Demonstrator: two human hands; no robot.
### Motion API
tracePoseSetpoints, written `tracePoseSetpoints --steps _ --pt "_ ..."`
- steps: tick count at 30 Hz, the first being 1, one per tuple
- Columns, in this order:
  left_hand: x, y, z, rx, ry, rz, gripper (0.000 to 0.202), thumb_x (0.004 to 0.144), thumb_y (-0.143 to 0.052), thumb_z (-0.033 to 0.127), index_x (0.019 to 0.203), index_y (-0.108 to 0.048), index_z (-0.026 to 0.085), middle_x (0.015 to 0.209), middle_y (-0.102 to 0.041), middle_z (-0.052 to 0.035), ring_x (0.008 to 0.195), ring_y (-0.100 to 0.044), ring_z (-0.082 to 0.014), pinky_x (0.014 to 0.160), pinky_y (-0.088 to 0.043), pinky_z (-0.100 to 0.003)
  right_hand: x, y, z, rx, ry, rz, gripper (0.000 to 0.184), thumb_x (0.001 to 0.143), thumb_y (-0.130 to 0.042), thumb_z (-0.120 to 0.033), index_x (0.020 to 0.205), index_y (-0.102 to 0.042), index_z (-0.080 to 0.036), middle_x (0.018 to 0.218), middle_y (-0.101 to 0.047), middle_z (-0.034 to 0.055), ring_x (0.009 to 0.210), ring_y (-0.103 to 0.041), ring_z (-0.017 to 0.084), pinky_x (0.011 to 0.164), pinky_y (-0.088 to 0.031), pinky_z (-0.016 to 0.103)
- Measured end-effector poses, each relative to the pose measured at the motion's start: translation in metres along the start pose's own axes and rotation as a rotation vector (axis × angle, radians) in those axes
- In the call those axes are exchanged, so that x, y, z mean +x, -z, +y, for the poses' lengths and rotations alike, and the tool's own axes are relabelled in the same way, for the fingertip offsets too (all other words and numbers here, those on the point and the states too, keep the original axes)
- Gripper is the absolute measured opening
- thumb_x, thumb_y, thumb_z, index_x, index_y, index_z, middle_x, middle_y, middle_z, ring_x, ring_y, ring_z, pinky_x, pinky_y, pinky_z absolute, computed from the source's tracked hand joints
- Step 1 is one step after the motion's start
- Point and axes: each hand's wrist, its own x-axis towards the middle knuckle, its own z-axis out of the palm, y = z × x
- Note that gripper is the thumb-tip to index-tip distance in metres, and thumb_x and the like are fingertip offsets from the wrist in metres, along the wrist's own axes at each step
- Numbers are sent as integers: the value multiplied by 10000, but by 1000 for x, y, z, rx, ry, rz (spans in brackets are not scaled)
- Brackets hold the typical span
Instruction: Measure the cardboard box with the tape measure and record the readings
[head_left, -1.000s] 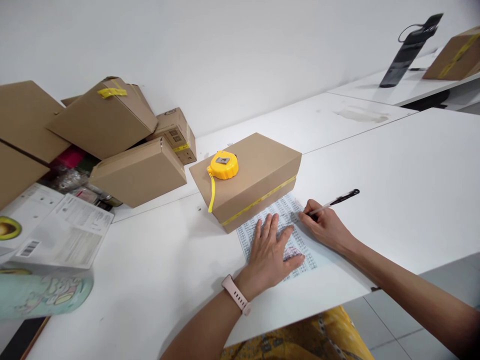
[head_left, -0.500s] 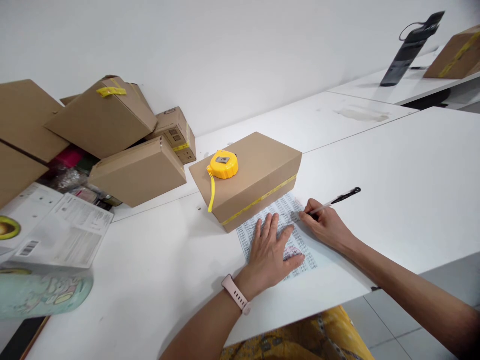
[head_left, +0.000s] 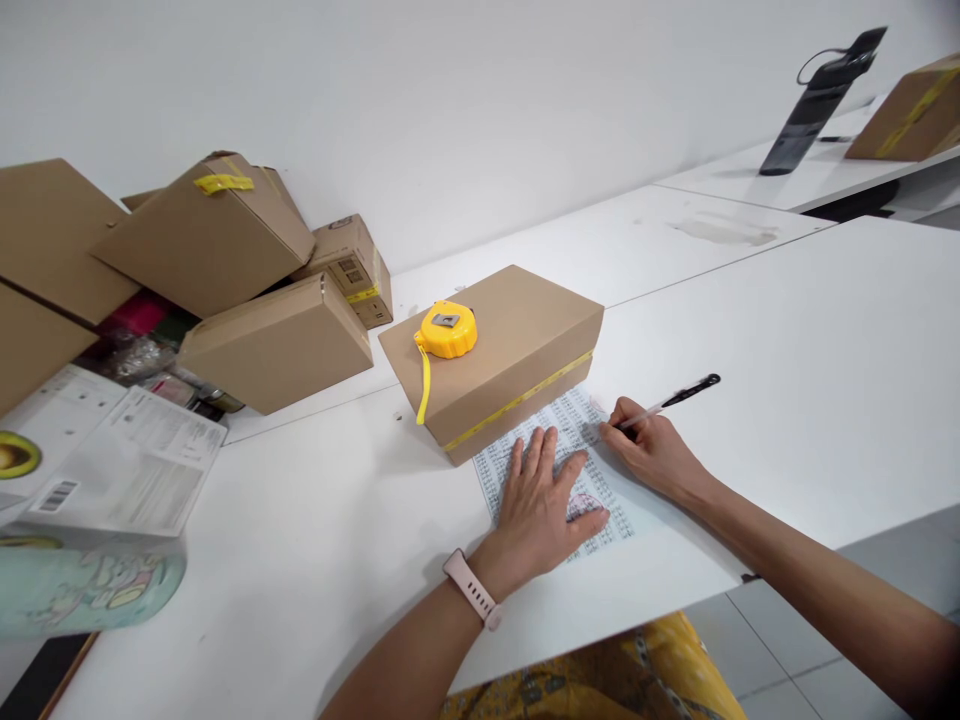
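Observation:
My left hand (head_left: 541, 505) lies flat with spread fingers on a sheet of paper (head_left: 577, 415) filled with columns of small writing. A pen (head_left: 679, 395) with a black end is pinched in my right hand (head_left: 649, 450), which rests on the right part of the sheet. The pen's tip is hidden behind my fingers. Just beyond the paper stands a brown cardboard box (head_left: 517, 350), its front lower edge touching or overlapping the sheet. On the box top sits a yellow tape measure (head_left: 448, 330) with its yellow strap hanging toward the near edge.
Several cardboard boxes (head_left: 217, 235) are piled at the left, by a white printed package (head_left: 135, 460) and a pale green bottle (head_left: 97, 590). Far right on the white table (head_left: 750, 380) stand a dark water bottle (head_left: 810, 115) and another taped box (head_left: 907, 110).

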Motion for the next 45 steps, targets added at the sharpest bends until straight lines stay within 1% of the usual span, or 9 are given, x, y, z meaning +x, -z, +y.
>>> tracePoseSetpoints --steps 13,26,30,33,36,39,42,44,45 --pt "0 1 1 -5 -4 -12 683 915 -523 568 1467 -371 195 1618 -160 -207 1509 -40 -323 1213 -119 -561 1 1 -1 -28 -16 7 188 821 -535 -319 700 -414 -242 495 -337 -80 474 -312 107 456 -260 247" --pt "-1 2 1 -3 2 -11 676 913 -529 568 1462 -369 209 1624 -159 -185 1510 -31 -312 1217 -114 -558 -1 2 -4 -50 4 37 210 829 -538 -318 681 -410 -242 487 -340 -77 464 -319 107 450 -263 251" --pt "-1 3 -1 -11 -2 -7 680 914 -523 576 1467 -355 218 1628 -148 -176 1511 -44 -306 1217 -114 -559 -1 4 -2 -53 48 146 195 883 -522 -378 759 -467 -238 582 -469 -39 514 -413 131 472 -328 260" --pt "-2 -1 -1 -11 -10 9 690 901 -538 583 1460 -369 216 1622 -169 -179 1508 -80 -327 1206 -152 -579 0 7 4 -205 203 194 147 920 -469 -346 939 -552 -226 817 -594 43 708 -543 188 585 -423 296" --pt "-4 -4 2 13 -44 136 608 896 -570 523 1388 -459 184 1572 -318 -179 1484 -219 -327 1187 -264 -539 1 8 13 -432 343 136 246 894 -424 -217 1054 -609 -232 932 -595 86 853 -559 237 680 -456 342" --pt "-5 11 7 44 -71 472 291 935 -512 359 1175 -589 212 1333 -606 -119 1334 -477 -255 1109 -402 -432 4 4 23 -507 387 136 379 840 -383 -103 1090 -642 -224 918 -605 104 831 -555 251 689 -465 367" --pt "4 51 10 85 18 855 172 955 -464 310 1054 -592 250 1121 -690 -82 1159 -591 -230 1050 -428 -424 8 -1 32 -503 400 182 438 832 -369 -71 1155 -629 -211 926 -626 109 866 -568 259 693 -473 364" --pt "15 86 6 128 149 997 202 949 -484 325 1117 -560 242 1184 -657 -97 1185 -566 -252 1075 -387 -455 11 -3 37 -499 385 198 425 859 -367 -87 1182 -615 -214 940 -638 101 905 -577 256 689 -479 349" --pt "23 102 2 152 232 1014 278 928 -524 339 1183 -532 231 1269 -612 -110 1230 -529 -273 1088 -365 -473 12 -3 39 -497 374 202 405 874 -371 -103 1180 -613 -212 945 -643 98 917 -581 253 689 -482 344"
